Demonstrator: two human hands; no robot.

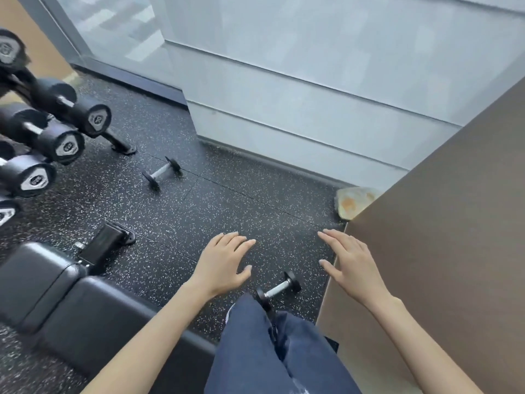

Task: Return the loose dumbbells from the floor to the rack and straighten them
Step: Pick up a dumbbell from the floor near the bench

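Speckled rubber floor (227, 194): two small dumbbells, near (278, 290) and far (161, 173), not yet racked (119, 145). Left hand (224, 263) and right hand (348, 260) spread, empty.

My one view comes from a wide-angle camera on my head, pitched steeply down and forward at the speckled floor (227, 200). My left hand (224, 263) and right hand (349, 263) enter close at six o'clock. The dumbbell rack (120, 144) sits farther off at ten o'clock.
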